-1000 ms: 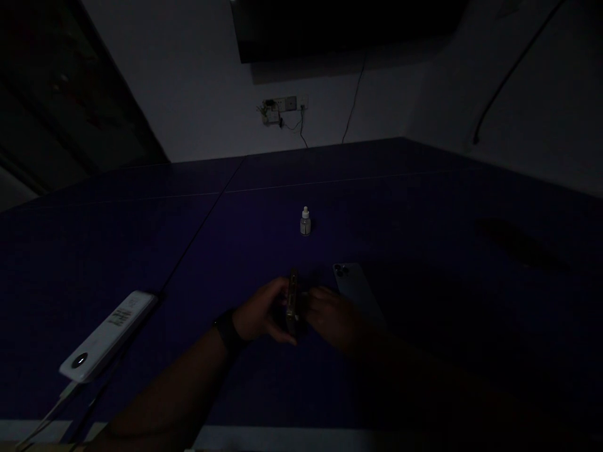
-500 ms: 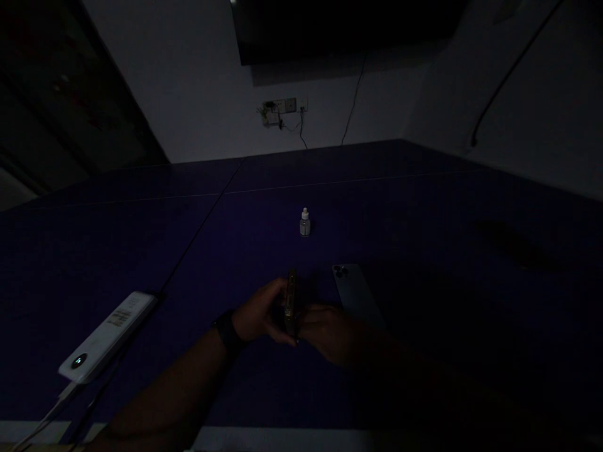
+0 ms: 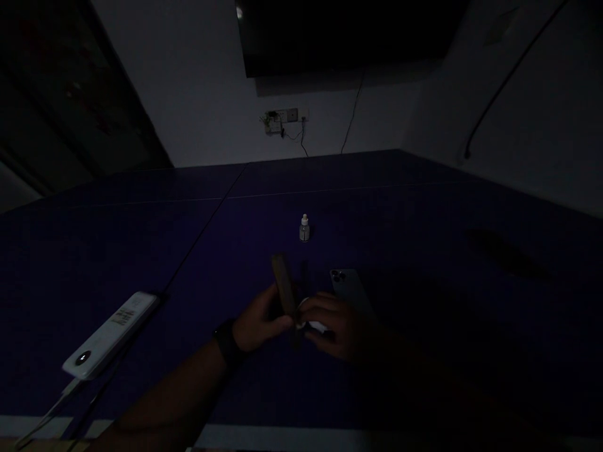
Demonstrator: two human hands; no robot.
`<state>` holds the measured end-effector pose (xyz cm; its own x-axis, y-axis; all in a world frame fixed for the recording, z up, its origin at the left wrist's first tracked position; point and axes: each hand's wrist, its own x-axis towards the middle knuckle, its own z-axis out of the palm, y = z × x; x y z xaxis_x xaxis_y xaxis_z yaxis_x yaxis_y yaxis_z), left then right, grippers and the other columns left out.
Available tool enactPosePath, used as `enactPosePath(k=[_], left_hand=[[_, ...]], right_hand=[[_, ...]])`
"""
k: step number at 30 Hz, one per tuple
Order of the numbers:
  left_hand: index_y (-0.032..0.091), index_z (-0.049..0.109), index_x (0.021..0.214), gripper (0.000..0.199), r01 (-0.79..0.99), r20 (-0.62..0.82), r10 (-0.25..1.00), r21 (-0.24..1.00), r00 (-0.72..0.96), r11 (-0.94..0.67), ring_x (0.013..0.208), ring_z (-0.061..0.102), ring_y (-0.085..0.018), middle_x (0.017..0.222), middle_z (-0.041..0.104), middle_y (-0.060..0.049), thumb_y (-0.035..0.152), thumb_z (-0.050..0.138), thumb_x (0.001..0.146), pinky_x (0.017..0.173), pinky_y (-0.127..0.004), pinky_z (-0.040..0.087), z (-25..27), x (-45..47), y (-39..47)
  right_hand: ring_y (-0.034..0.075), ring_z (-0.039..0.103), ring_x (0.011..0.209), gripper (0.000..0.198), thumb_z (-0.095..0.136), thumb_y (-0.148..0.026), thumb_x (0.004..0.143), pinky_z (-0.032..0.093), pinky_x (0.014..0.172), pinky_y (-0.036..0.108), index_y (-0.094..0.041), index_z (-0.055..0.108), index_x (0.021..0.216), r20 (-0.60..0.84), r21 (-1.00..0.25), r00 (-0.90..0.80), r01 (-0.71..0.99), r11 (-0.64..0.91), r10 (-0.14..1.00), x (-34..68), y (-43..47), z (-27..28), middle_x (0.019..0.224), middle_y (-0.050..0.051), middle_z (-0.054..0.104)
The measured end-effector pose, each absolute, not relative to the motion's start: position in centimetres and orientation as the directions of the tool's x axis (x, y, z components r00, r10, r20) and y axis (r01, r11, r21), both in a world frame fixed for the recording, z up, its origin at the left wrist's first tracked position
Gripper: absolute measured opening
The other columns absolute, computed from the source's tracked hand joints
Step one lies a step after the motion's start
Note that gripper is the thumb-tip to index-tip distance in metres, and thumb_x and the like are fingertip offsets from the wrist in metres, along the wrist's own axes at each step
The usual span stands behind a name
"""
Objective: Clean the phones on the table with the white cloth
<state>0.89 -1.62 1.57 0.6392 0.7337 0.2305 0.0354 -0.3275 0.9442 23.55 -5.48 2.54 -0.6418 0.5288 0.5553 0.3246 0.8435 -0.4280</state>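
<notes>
My left hand (image 3: 259, 321), with a dark watch on the wrist, is closed around a slim, brownish, bar-like thing (image 3: 283, 282). It stands tilted, its top leaning left; the dark keeps its kind from showing. The fingers of my right hand (image 3: 336, 326) are bent around a small white thing (image 3: 318, 326) at the lower end of the bar, and hide most of it. Partly behind my right hand a phone (image 3: 351, 289) lies with its camera side up. Beyond both hands a small clear bottle (image 3: 304, 231) with a white cap and a label stands upright.
A white power bank (image 3: 113, 333) with a cable (image 3: 44, 417) plugged in lies at the left on the dark blue table (image 3: 198, 245). A dim dark shape rests at the right. On the wall behind are sockets (image 3: 287, 115) and a large screen (image 3: 348, 37).
The bar in my left hand has tipped, its top going left. My right hand has shifted slightly right, and the white thing now shows at its fingers. The view has tilted up slightly.
</notes>
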Motion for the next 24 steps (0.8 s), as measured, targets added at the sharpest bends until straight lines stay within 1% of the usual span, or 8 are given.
enactPosePath(k=[2,5,9,11,14,17,21,24], left_hand=[[0.017,0.047,0.136,0.076,0.030,0.221,0.753,0.952,0.620,-0.304,0.094,0.059,-0.023,0.103,0.063,-0.007,0.073,0.059,0.087,0.084,-0.035,0.049,1.7,1.2,-2.1],[0.019,0.018,0.154,0.081,0.035,0.164,0.780,0.972,0.604,-0.232,0.078,0.057,-0.017,0.090,0.060,-0.002,0.066,0.051,0.096,0.073,-0.031,0.048,1.8,1.7,-2.5],[0.020,-0.003,0.159,0.090,0.083,0.130,0.786,0.971,0.604,-0.224,0.069,0.053,-0.016,0.082,0.057,0.000,0.065,0.046,0.099,0.068,-0.031,0.045,1.9,2.0,-2.8],[0.022,-0.002,0.160,0.084,0.128,0.142,0.772,0.952,0.620,-0.278,0.070,0.055,-0.018,0.083,0.059,-0.001,0.065,0.040,0.101,0.071,-0.033,0.047,2.1,1.9,-2.8],[0.026,0.017,0.160,0.077,0.213,0.201,0.715,0.870,0.669,-0.444,0.095,0.060,-0.027,0.105,0.063,-0.009,0.070,0.034,0.099,0.091,-0.045,0.048,2.1,1.6,-2.4],[0.029,0.033,0.155,0.092,0.261,0.250,0.648,0.767,0.720,-0.586,0.115,0.052,-0.035,0.124,0.052,-0.013,0.088,0.036,0.084,0.102,-0.057,0.043,1.6,1.0,-1.7],[0.032,0.040,0.149,0.116,0.302,0.310,0.587,0.629,0.748,-0.717,0.138,0.029,-0.048,0.150,0.027,-0.017,0.092,0.068,0.054,0.108,-0.069,0.034,0.4,0.2,-0.3],[0.028,0.034,0.148,0.126,0.235,0.366,0.517,0.592,0.774,-0.771,0.146,0.016,-0.052,0.161,0.010,-0.021,0.083,0.082,0.045,0.113,-0.070,0.029,-0.5,-0.2,0.6]], right_hand=[[0.021,0.066,0.097,0.017,0.064,-0.020,0.092,0.052,0.084,0.036,-0.014,0.064,0.108,0.546,-0.380,-0.679,0.323,0.867,0.492,23.6,-5.6,2.3,0.106,0.011,0.071],[0.018,0.067,0.089,0.007,0.060,-0.017,0.096,0.052,0.081,0.033,-0.016,0.065,0.100,0.555,-0.323,-0.698,0.320,0.891,0.452,23.2,-5.7,1.4,0.097,0.008,0.073],[0.017,0.067,0.082,0.008,0.059,-0.011,0.091,0.051,0.076,0.030,-0.019,0.063,0.091,0.557,-0.394,-0.668,0.310,0.865,0.493,22.2,-5.9,0.5,0.089,0.005,0.073],[0.016,0.066,0.078,0.011,0.060,-0.009,0.086,0.050,0.074,0.030,-0.020,0.061,0.086,0.580,-0.450,-0.626,0.286,0.846,0.520,21.9,-6.0,0.3,0.084,0.003,0.072],[0.015,0.064,0.073,0.013,0.060,-0.009,0.082,0.050,0.073,0.029,-0.021,0.059,0.083,0.611,-0.501,-0.573,0.253,0.827,0.546,21.6,-6.2,0.2,0.078,0.001,0.069],[0.015,0.062,0.070,0.011,0.062,-0.011,0.080,0.050,0.070,0.029,-0.021,0.060,0.081,0.598,-0.523,-0.567,0.258,0.812,0.566,21.5,-6.2,-0.2,0.074,0.000,0.068],[0.016,0.064,0.075,0.009,0.064,-0.011,0.081,0.051,0.071,0.028,-0.019,0.062,0.082,0.547,-0.530,-0.643,0.229,0.817,0.535,21.6,-6.0,-0.9,0.080,0.002,0.069],[0.016,0.066,0.084,0.013,0.062,-0.009,0.084,0.052,0.078,0.029,-0.018,0.065,0.093,0.479,-0.536,-0.717,0.218,0.816,0.507,22.2,-6.0,-1.0,0.090,0.004,0.070]])
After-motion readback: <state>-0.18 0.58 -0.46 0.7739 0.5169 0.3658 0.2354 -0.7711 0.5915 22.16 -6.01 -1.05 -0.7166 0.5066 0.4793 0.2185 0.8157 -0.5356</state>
